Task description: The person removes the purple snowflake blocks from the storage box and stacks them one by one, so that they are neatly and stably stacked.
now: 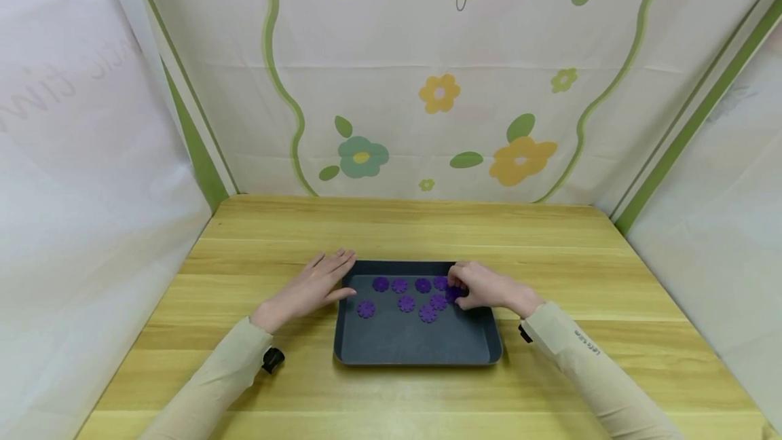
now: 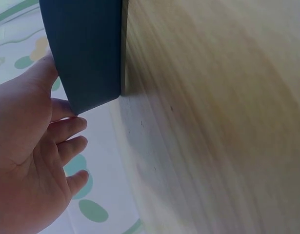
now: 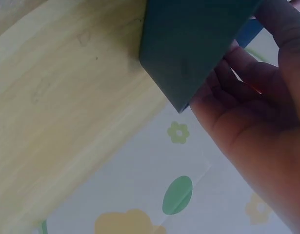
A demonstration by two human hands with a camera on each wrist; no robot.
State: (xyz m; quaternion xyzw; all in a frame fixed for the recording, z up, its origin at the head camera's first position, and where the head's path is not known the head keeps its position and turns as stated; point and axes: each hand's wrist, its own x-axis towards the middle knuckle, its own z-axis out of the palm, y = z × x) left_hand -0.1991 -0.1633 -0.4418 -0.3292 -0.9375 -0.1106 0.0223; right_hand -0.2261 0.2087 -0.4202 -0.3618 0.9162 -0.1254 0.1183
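A dark grey rectangular tray [image 1: 415,345] lies on the wooden table with several purple notched plastic discs [image 1: 406,303] spread over its far half. My left hand [image 1: 314,284] rests on the tray's far left corner, fingers extended over the rim and thumb reaching inside. In the left wrist view, the left hand [image 2: 32,141] is beside the tray's outer wall [image 2: 86,53]. At the far right of the tray, my right hand [image 1: 485,285] pinches a purple notched disc [image 1: 453,294] between curled fingers and thumb. The tray wall [image 3: 189,53] hides that disc from the right wrist camera.
Wooden table surface [image 1: 244,372] surrounds the tray on all sides. A white cloth wall with printed flowers [image 1: 397,87] rises behind the table, and more white cloth [image 1: 79,223] hangs at the left and right sides.
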